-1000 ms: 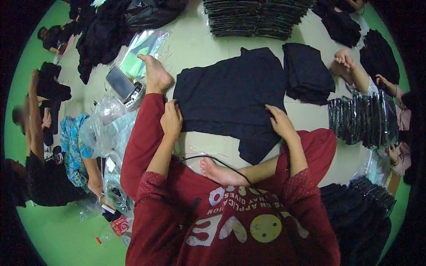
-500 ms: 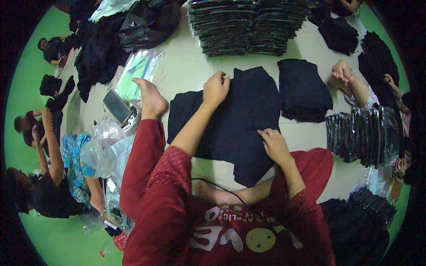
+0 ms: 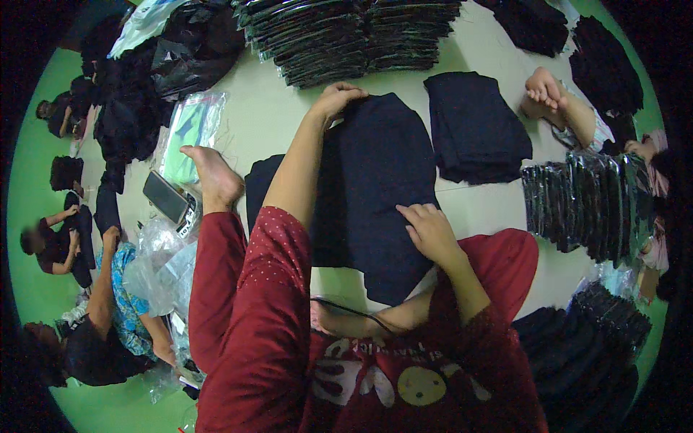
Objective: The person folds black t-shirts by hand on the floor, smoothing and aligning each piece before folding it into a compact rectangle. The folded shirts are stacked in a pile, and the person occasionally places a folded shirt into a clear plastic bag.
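Observation:
A dark navy garment [image 3: 386, 173] lies partly folded on the floor in front of me. Its exact kind cannot be made out. My left hand [image 3: 336, 103] has its fingers closed on the far edge of the cloth. Spread over the near right part of the same garment is my right hand [image 3: 432, 232], with its fingers apart and its tips touching the fabric. A second part of the garment [image 3: 263, 177] sticks out to the left, beneath my left forearm. To the right lies a neatly folded dark garment pile [image 3: 476, 130], apart from both hands.
A tall stack of plastic-wrapped dark packets [image 3: 346, 43] stands ahead. More wrapped packets [image 3: 581, 206] stand in a row at right. A phone [image 3: 165, 196] and clear plastic bags [image 3: 155, 252] lie left. Other people sit at left [image 3: 101, 335] and right, with bare feet [image 3: 548, 94] showing.
My left hand has moved farther away to the garment's far edge, and the cloth there has been shifted and straightened. My right hand stays on the cloth. The view has turned slightly.

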Tool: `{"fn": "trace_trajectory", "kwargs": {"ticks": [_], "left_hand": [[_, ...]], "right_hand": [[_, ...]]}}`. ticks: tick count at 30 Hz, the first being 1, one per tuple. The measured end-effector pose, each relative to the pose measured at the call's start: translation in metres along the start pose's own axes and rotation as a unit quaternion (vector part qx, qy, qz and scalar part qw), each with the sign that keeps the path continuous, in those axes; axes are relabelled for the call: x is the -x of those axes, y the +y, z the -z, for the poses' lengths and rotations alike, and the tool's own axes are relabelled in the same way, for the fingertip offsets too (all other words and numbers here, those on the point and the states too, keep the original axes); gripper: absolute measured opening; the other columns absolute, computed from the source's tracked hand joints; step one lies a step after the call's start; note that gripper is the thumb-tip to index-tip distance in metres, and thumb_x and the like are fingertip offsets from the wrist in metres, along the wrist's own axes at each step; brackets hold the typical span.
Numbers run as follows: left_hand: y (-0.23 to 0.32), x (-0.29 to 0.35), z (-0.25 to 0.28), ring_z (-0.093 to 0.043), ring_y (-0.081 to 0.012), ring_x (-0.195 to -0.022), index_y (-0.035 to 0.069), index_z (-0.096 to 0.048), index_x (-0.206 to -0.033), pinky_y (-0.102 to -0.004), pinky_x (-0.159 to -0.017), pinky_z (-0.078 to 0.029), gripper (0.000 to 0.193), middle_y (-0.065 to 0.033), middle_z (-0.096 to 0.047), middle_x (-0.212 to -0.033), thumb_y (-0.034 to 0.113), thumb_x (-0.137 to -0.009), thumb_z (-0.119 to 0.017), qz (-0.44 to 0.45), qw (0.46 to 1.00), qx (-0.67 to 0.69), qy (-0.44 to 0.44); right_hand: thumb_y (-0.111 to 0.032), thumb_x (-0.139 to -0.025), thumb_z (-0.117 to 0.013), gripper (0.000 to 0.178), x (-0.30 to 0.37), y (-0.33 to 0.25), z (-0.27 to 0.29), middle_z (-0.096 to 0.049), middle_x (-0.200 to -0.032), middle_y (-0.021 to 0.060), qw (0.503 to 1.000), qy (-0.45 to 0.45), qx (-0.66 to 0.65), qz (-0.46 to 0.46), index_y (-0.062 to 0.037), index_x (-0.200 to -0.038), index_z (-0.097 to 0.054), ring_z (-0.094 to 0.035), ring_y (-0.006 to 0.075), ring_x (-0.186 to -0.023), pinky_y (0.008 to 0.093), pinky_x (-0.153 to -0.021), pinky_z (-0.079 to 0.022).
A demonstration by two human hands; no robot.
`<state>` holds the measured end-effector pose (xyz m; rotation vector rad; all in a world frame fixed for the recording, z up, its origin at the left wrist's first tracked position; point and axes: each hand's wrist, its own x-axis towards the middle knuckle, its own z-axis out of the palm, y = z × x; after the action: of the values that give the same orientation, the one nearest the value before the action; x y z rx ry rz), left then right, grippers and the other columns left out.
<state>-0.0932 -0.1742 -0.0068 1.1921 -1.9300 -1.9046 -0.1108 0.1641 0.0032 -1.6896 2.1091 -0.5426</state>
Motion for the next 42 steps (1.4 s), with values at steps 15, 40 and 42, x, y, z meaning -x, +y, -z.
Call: {"fn": "trace_trajectory", "kwargs": {"ticks": [15,40,42], "left_hand": [[-0.074,0.176,-0.059,-0.056,-0.0301,-0.1,0.004,-0.056,-0.114,-0.0401,-0.091,-0.044,0.04,-0.012,-0.058,-0.111,0.003,-0.075,-0.057,-0.49,0.767,-0.41,-0.06],[-0.064,0.176,0.183,-0.059,-0.0368,-0.09,0.003,-0.057,-0.099,-0.0417,-0.076,-0.048,0.026,-0.0179,-0.058,-0.097,0.005,-0.073,-0.054,-0.151,0.813,-0.56,-0.049],[-0.074,0.195,0.181,-0.059,-0.0362,-0.087,0.003,-0.056,-0.094,-0.0413,-0.074,-0.048,0.023,-0.0165,-0.057,-0.093,0.005,-0.072,-0.055,-0.218,0.798,-0.562,0.013]], "right_hand": [[0.0,-0.087,-0.05,0.048,-0.019,0.038,0.078,-0.063,-0.107,0.0122,0.969,0.027,-0.237,-0.069,-0.0093,-0.134,-0.043,-0.062,0.0224,-0.09,0.0305,-0.082,-0.047],[0.008,-0.08,-0.05,0.05,-0.094,0.017,0.055,-0.06,-0.112,0.0178,0.989,-0.013,-0.144,0.008,-0.0131,-0.125,-0.05,-0.059,0.0336,-0.102,0.0393,-0.09,-0.046],[0.008,-0.08,-0.051,0.05,-0.086,0.019,0.058,-0.061,-0.11,0.0173,0.989,-0.01,-0.143,0.017,-0.0121,-0.126,-0.049,-0.059,0.0322,-0.102,0.0383,-0.09,-0.046]]}}
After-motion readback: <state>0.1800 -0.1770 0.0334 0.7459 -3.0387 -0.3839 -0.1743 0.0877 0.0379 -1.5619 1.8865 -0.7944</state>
